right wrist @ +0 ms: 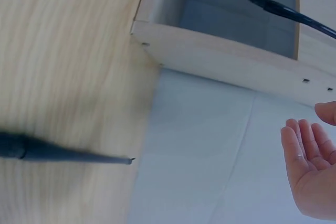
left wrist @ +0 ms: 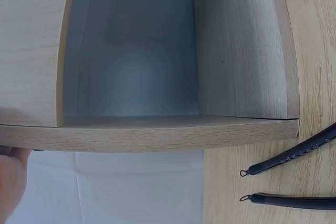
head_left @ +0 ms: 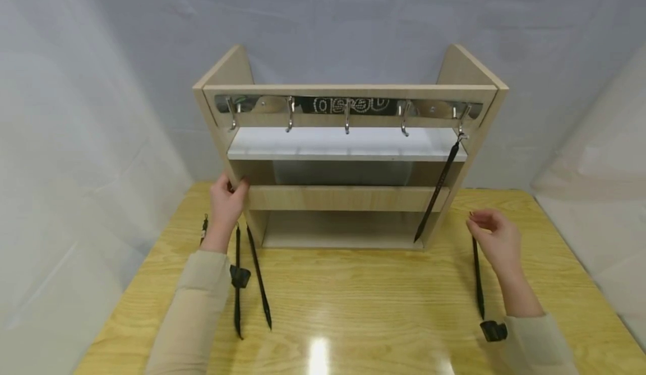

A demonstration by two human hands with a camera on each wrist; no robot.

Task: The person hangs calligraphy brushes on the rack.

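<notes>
A small wooden shelf unit (head_left: 348, 198) stands on the table with a row of metal hooks (head_left: 347, 117) along its top rail. My left hand (head_left: 228, 201) grips its left side panel, thumb on the front and fingers behind; only part of this hand (left wrist: 10, 182) shows in the left wrist view. From the rightmost hook a dark writing brush (head_left: 438, 193) hangs by its loop, tip down. My right hand (head_left: 494, 240) is right of the shelf, fingers loosely bent and nothing between them in the right wrist view. Below it another brush (head_left: 478, 285) lies on the table.
Left of the shelf lie several more brushes, one dark brush (head_left: 259, 282) nearest it and another (head_left: 238, 310) beside my left sleeve. A short brush end (head_left: 204, 226) shows past that wrist. A white sheet (head_left: 323, 27) hangs behind the table (head_left: 343, 296).
</notes>
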